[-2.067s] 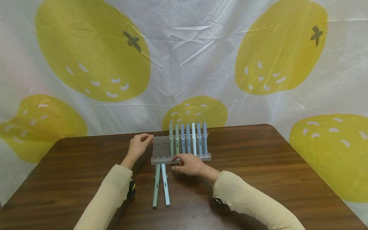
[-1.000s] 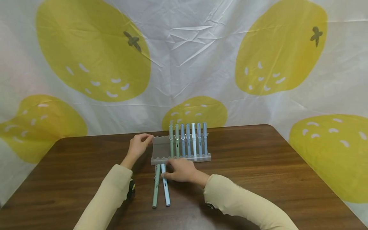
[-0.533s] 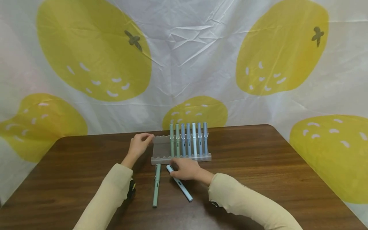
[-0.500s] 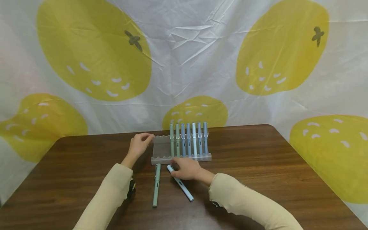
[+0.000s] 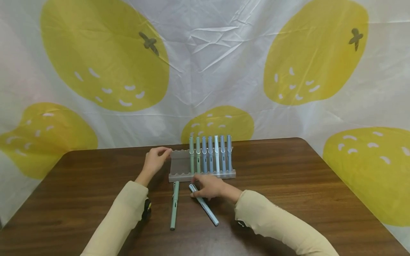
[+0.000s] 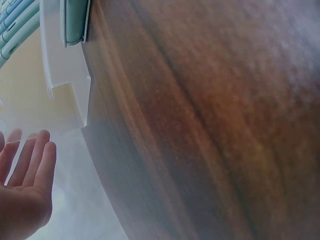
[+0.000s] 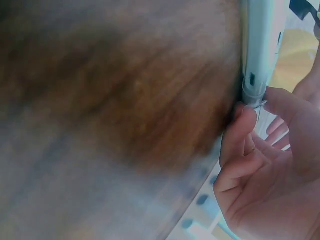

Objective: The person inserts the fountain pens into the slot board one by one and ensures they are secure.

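With thumb and fingertips my left hand (image 5: 154,161) pinches the upper left corner of a clear pen stand (image 5: 180,165); its fingers reach the stand's edge in the left wrist view. My right hand (image 5: 209,186) pinches a pale blue pen (image 5: 209,212) near its cap end, thumb against index finger. That pen slants toward the lower right, low over the table; whether its far end touches the wood I cannot tell. In the right wrist view the grip on the pen (image 7: 257,50) shows up close. A green pen (image 5: 174,206) lies in front of the stand's left part.
Several green and blue pens (image 5: 210,156) stand side by side in the stand's middle and right slots; its left slots hold none. The brown wooden table (image 5: 272,170) ends at a white curtain (image 5: 214,74) printed with yellow fruit.
My right hand came down from the stand's front, took the pale blue pen and swung its lower end to the right, away from the green pen. My left hand stayed put.
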The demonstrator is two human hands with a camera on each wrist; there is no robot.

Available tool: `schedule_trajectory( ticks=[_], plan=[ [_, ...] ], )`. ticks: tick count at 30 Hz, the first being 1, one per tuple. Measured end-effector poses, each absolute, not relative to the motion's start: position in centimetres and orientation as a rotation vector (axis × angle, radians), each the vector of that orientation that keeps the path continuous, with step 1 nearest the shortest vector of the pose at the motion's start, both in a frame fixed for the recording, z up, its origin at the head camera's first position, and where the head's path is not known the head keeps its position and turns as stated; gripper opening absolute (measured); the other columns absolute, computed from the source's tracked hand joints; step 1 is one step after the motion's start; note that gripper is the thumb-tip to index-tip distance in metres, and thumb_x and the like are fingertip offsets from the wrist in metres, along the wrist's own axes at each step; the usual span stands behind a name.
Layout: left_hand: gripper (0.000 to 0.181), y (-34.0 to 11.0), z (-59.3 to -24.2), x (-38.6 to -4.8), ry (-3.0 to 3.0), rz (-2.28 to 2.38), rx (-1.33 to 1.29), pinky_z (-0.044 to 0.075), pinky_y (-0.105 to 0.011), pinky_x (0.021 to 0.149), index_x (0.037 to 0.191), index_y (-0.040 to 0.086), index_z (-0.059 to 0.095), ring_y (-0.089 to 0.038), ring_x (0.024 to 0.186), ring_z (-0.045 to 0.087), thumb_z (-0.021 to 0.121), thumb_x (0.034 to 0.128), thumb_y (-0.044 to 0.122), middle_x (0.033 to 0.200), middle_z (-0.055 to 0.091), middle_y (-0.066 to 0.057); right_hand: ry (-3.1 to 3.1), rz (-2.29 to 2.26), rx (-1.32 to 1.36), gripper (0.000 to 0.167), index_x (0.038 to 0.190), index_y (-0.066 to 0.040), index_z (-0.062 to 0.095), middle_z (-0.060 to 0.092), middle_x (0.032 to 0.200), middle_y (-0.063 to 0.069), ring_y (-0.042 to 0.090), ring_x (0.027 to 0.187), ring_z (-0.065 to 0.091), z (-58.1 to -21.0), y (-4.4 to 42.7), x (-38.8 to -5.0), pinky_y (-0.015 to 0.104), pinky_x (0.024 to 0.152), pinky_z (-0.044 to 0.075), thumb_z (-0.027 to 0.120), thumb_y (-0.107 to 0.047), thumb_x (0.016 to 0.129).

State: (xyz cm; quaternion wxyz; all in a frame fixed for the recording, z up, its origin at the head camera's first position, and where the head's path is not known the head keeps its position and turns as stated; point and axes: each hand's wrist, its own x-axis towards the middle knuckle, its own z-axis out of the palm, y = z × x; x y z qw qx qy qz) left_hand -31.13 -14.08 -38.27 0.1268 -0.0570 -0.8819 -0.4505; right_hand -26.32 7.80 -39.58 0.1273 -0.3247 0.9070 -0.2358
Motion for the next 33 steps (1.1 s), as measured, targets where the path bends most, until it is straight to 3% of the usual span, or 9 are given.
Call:
schedule_trajectory(
  ticks=[4,9,17,25,33],
  plan=[
    [0.032,-14.01,-38.18,-31.08,-2.569,-1.302,-0.157,0.047,-0.038,0.068,0.101,-0.001,0.064,-0.025,0.076,0.061,0.055,0.0881,0.027,0.083,0.065,-0.014,2.624,-0.694,-0.917,0.042,0.113,-0.010,0.051,0.052,0.066,-0.004,0.009,0.039,0.050,-39.56,7.67,-26.20,0.024,0.041,0.043,0.065,-0.030,0.079],
    [0.032,-14.04,-38.11,-31.06,-2.567,-1.297,-0.159,0.047,-0.037,0.067,0.101,-0.001,0.064,-0.025,0.076,0.061,0.055,0.0881,0.027,0.082,0.066,-0.014,2.681,-0.636,-0.950,0.041,0.110,-0.012,0.052,0.052,0.058,-0.005,0.007,0.039,0.050,-39.56,7.64,-25.97,0.023,0.043,0.041,0.066,-0.033,0.078],
    [0.033,-14.03,-38.13,-31.15,-2.568,-1.300,-0.168,0.047,-0.037,0.067,0.102,-0.001,0.064,-0.026,0.077,0.061,0.055,0.0882,0.028,0.085,0.065,-0.015,2.790,-0.563,-1.050,0.033,0.099,-0.013,0.054,0.046,0.064,-0.007,0.009,0.056,0.045,-39.56,7.69,-25.74,0.025,0.051,0.038,0.068,-0.031,0.075],
    [0.032,-14.02,-38.14,-31.16,-2.565,-1.306,-0.172,0.047,-0.038,0.068,0.102,-0.001,0.064,-0.026,0.077,0.061,0.055,0.0883,0.027,0.086,0.065,-0.016,2.776,-0.689,-1.085,0.030,0.096,-0.011,0.054,0.047,0.059,-0.008,0.007,0.051,0.043,-39.42,7.91,-25.96,0.023,0.048,0.036,0.069,-0.025,0.075],
    [0.033,-14.05,-38.24,-31.19,-2.569,-1.312,-0.168,0.047,-0.038,0.069,0.102,0.000,0.064,-0.026,0.078,0.060,0.054,0.0883,0.028,0.087,0.065,-0.016,2.690,-0.829,-1.055,0.036,0.099,-0.009,0.055,0.051,0.061,-0.005,0.005,0.051,0.045,-39.38,8.20,-26.40,0.022,0.049,0.038,0.070,-0.031,0.075]
  ],
)
